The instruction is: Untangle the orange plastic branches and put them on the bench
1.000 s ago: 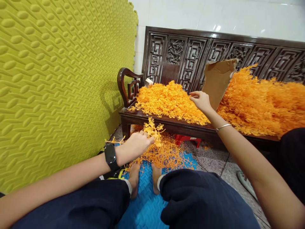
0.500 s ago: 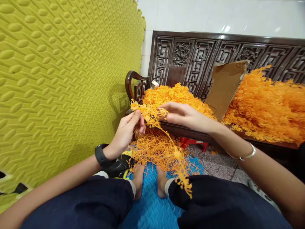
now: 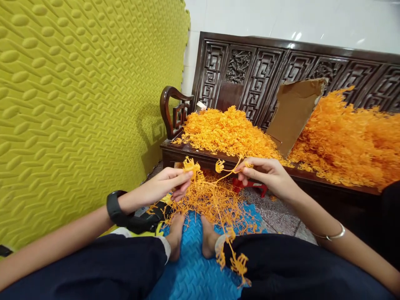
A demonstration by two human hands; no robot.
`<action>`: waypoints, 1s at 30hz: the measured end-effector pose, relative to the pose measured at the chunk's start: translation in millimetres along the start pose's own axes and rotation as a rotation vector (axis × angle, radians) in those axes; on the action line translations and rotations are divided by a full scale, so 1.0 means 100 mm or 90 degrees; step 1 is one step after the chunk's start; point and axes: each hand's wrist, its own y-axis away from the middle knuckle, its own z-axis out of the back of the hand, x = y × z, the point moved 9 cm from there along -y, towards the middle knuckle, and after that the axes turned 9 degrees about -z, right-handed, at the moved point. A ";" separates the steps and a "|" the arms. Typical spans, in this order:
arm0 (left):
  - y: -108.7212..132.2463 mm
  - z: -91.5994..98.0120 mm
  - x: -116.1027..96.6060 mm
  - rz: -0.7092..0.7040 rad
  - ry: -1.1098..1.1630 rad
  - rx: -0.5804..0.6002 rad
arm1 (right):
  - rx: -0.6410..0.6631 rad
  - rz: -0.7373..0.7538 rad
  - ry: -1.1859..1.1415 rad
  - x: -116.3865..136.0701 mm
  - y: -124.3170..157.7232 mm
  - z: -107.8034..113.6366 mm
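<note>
Both hands have dropped lower and drawn apart. The left hand (image 3: pixel 168 185) and right hand (image 3: pixel 268 175) each pinch an end of a tangled orange plastic sprig (image 3: pixel 219 166), stretched above the orange floor heap (image 3: pixel 212 204), before the dark carved wooden table's (image 3: pixel 193 154) front edge.

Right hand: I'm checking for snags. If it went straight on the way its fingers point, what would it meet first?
The right hand points toward the left hand. It would first meet the orange sprig both pinch, then probably that hand; depth is unclear.
</note>
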 end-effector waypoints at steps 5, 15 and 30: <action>0.01 0.08 0.05 -0.009 0.166 -0.082 | -0.061 -0.074 -0.050 -0.47 -0.08 0.19; -0.12 -0.20 0.15 -0.008 0.226 -0.061 | -0.235 -0.147 -0.116 -0.84 -0.20 0.49; -0.15 -0.01 0.00 -0.029 0.110 -0.118 | -0.497 -0.211 0.470 -1.62 -0.34 2.35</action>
